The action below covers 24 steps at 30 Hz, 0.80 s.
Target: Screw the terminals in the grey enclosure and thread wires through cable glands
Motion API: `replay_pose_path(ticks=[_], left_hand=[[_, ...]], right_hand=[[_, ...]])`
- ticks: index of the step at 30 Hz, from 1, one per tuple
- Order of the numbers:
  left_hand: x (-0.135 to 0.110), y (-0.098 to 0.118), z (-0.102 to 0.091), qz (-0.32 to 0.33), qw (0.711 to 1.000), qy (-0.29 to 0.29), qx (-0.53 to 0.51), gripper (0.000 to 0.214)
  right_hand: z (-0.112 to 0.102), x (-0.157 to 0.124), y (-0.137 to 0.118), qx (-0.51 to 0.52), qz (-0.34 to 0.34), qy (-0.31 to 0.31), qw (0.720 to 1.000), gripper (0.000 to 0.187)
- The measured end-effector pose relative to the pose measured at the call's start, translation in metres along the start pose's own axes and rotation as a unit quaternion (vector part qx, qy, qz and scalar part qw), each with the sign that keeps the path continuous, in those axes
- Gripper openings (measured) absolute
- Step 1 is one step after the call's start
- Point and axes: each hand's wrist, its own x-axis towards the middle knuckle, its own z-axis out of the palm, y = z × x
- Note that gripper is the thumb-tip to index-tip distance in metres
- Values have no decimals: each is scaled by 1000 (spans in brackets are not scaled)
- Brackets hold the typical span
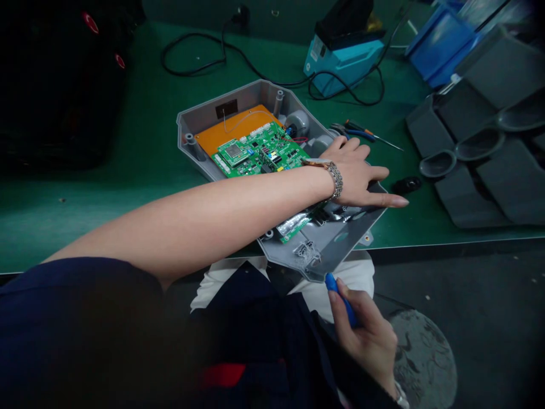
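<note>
One smooth blue handle (340, 298) is grasped in the right hand (366, 332), just beside the near corner of an angular gray housing (336, 261). The housing is supported on a green, faintly glossy surface (149, 130), its corner projecting past the edge. Inside, a green circuit board (255, 156) and flat orange panel (213, 139) are seen. Over its right side, the left hand (355, 170) is spread, released. Beyond, a turquoise box (357, 57) is ringed by looped black cable (185, 74).

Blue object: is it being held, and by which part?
The right grip holds the blue object just below its upper end, which sticks out.
</note>
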Motion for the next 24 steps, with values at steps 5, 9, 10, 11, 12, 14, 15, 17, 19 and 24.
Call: replay_pose_path(ticks=[5, 9, 10, 11, 12, 14, 15, 17, 19, 24], left_hand=[[2, -1, 0, 6, 1000, -1, 17, 77], [0, 0, -2, 6, 1000, -4, 27, 77], [0, 1, -2, 5, 1000, -3, 29, 77], [-1, 2, -3, 5, 1000, -3, 31, 76], [-1, 2, -3, 4, 999, -4, 33, 76], [-1, 3, -4, 7, 999, -9, 35, 76], [-1, 3, -4, 9, 999, -11, 36, 76], [0, 3, -3, 8, 999, -15, 35, 78], [2, 2, -3, 2, 999, -24, 34, 79], [7, -1, -4, 1, 997, -49, 51, 79]], right_hand=[[-20, 10, -18, 204, 204, -146, 946, 25], [-38, 22, -19, 435, 342, -212, 805, 33], [-40, 24, -18, 463, 349, -210, 788, 33], [-39, 26, -16, 473, 350, -202, 783, 32], [-38, 28, -13, 470, 344, -186, 792, 31], [-30, 29, -8, 426, 304, -132, 842, 31], [-25, 29, -5, 389, 273, -96, 875, 30], [-13, 25, 1, 302, 205, -32, 930, 27], [-2, 20, 3, 230, 152, 5, 961, 22], [1, 15, -11, 156, 103, -45, 981, 14]])
